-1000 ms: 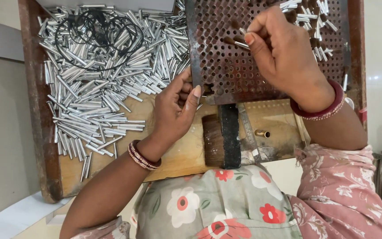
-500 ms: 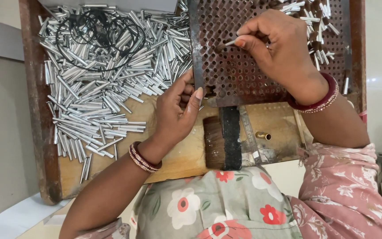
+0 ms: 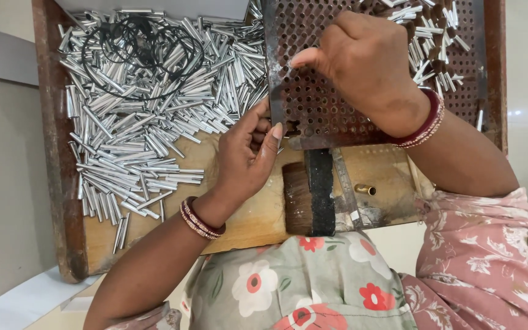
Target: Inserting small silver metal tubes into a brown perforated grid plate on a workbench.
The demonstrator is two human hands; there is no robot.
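**Hands at a perforated plate beside a heap of metal tubes**

Head view, looking down on a wooden board (image 3: 258, 223) resting across the person's lap. The right hand (image 3: 362, 67) hovers over the perforated plate (image 3: 313, 104), a dark metal sheet drilled with rows of small holes that occupies the board's far right part. Its thumb and forefinger are pressed together at the tips; whether a tube lies between them cannot be told, since the fingers hide the spot. The pinch sits near the plate's left edge, directly above the holes. The left hand (image 3: 245, 159) is curled, its fingertips bearing on the plate's near left corner; small objects may be cupped inside it, but the view does not settle this. The loose tubes (image 3: 135, 140), short bright metal cylinders, cover the far left part of the board in a heap, their long axes lying flat and pointing in all directions. The heap lies to the left of both hands, and the left hand is the nearer. A loop of black wire (image 3: 142, 55) lies on the heap near the far edge. More tubes (image 3: 426, 49) rest on the plate's far right corner. A single brass piece (image 3: 365, 189) lies on bare wood near the near edge.
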